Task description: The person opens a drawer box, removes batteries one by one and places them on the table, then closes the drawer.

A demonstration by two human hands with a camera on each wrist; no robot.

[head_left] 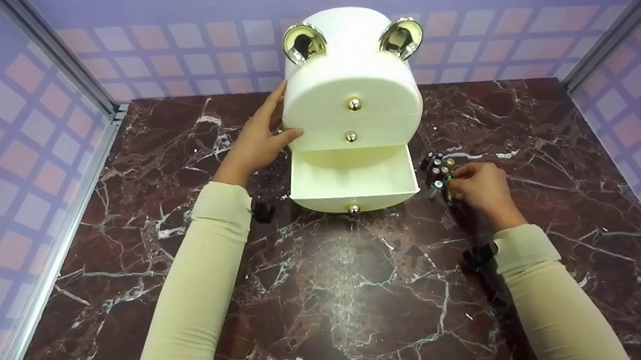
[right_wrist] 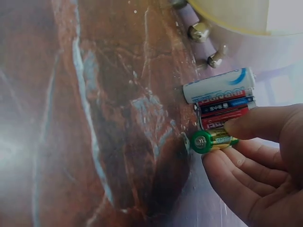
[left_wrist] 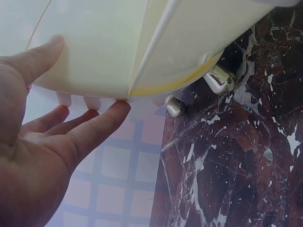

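A white rounded drawer box (head_left: 323, 111) with gold ears and knobs stands upright, its bottom drawer (head_left: 352, 173) pulled out, with a bare inside. My left hand (head_left: 259, 135) rests on the box's left side. In the left wrist view its thumb (left_wrist: 49, 49) lies on one face, and straight fingers (left_wrist: 99, 125) touch beneath the curved edge. To the right of the drawer, my right hand (head_left: 483, 188) pinches a green and gold battery (right_wrist: 213, 141) between thumb and fingers. Beside it stand several other batteries (head_left: 436, 171), among them a white one (right_wrist: 218, 85) and a red one.
Dark red marbled tabletop (head_left: 316, 308) lies under everything. A tiled, purple-toned wall (head_left: 219, 38) rises behind the box, with side walls at left and right. Gold ears (head_left: 403, 38) stick out at the top of the box. Dark straps with small devices (head_left: 480, 255) sit at both wrists.
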